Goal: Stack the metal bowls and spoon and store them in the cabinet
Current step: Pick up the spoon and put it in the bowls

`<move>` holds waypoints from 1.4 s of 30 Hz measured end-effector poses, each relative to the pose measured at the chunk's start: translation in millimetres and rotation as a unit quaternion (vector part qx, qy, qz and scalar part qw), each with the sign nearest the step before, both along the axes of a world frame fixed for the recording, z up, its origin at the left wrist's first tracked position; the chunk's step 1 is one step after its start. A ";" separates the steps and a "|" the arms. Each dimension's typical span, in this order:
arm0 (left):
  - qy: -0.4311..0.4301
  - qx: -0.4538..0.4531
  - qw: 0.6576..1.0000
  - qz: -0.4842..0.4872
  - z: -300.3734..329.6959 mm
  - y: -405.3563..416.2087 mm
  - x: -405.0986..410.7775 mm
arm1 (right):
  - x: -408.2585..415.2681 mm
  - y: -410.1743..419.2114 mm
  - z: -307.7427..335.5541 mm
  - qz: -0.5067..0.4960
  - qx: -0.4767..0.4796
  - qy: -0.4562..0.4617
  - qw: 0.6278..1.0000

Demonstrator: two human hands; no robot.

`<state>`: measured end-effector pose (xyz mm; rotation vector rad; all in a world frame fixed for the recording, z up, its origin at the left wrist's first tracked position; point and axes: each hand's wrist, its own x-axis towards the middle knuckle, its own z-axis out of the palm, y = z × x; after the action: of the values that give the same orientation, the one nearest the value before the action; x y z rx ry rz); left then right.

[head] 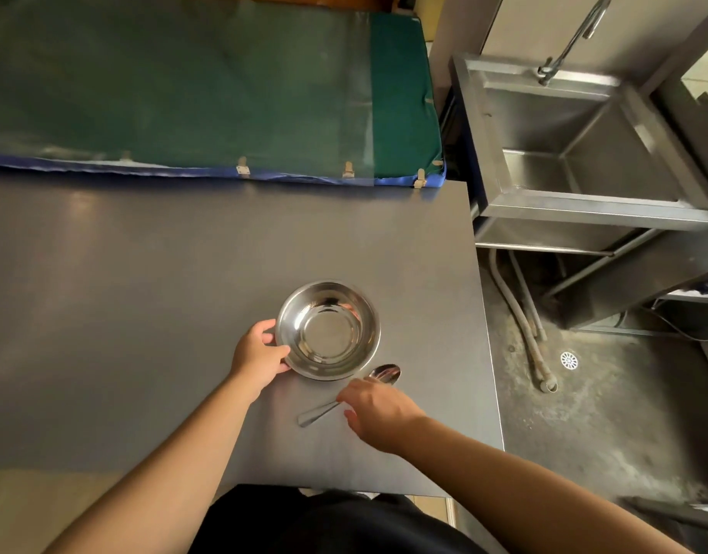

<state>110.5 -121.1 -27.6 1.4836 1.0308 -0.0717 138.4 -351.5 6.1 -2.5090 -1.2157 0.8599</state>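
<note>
A shiny metal bowl (327, 329) stands upright on the dark grey table (144, 297), near its right side. My left hand (260, 355) grips the bowl's left rim, thumb on the edge. A metal spoon (384, 373) lies just below and right of the bowl, its scoop pointing up-right and its handle end at the lower left. My right hand (378, 411) rests over the middle of the spoon, fingers curled down onto the handle. Whether the spoon is lifted off the table I cannot tell. Only one bowl shape is clear; a nested second bowl cannot be made out.
A green padded mat (208, 86) with a blue edge lies along the table's far side. To the right, beyond the table edge, stands a steel sink (584, 153) with a tap (576, 38). Hoses and a floor drain (569, 360) sit on the concrete floor below.
</note>
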 end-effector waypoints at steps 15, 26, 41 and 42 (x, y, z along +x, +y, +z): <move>0.005 -0.023 0.999 0.032 -2.9 46.8 -72.5 | -15.1 30.9 -29.4 0.086 -0.149 -0.187 0.967; -0.007 -0.032 0.999 -0.008 -2.3 82.1 -88.1 | -23.5 39.2 -0.2 0.036 -0.148 -0.109 0.982; -0.021 -0.059 0.997 -0.037 -3.8 92.9 -83.6 | -10.6 79.5 59.2 -0.292 0.034 0.054 0.954; -0.021 -0.060 0.997 -0.034 -3.9 92.4 -83.8 | -7.1 86.7 57.5 -0.331 0.060 0.090 0.937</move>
<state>26.7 -28.6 -31.5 1.4060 0.9266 -0.1477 131.3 -264.8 63.7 -2.4150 -0.3009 0.7729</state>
